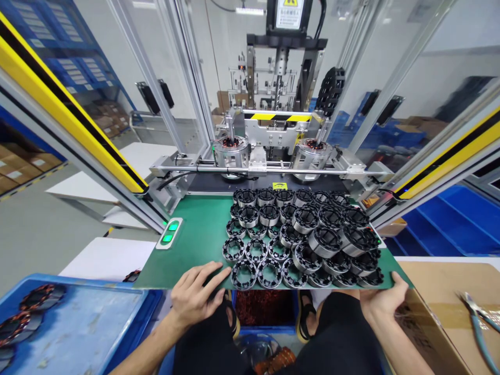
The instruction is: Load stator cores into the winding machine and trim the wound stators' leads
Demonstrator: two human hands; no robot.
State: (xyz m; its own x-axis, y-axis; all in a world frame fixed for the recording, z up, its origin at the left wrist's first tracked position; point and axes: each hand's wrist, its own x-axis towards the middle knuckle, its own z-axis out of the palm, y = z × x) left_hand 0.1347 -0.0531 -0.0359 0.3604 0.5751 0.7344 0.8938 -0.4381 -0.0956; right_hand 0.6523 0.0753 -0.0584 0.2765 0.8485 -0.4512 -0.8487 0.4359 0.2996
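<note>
Rows of stator cores (269, 273), steel rings with black insulators, cover the right part of the green worktop (199, 224); toward the right they are stacked. My left hand (198, 292) lies at the worktop's front edge, fingers spread on top. Its index fingertip is beside the nearest left stator core (244, 274). At the front right corner, my right hand (385, 298) clasps the worktop edge with the thumb on top; its other fingers are mostly hidden underneath. Behind the worktop, two metal fixtures (233, 156) on the machine each hold a copper-wound stator (315, 144).
A blue tray (97, 317) with wound stators stands at left. Pliers (478, 323) lie on a cardboard box (449, 297) at right. Yellow-striped posts (78, 109) flank the worktop; a metal rail (265, 170) crosses behind it. A blue bin (265, 329) sits below, between the feet.
</note>
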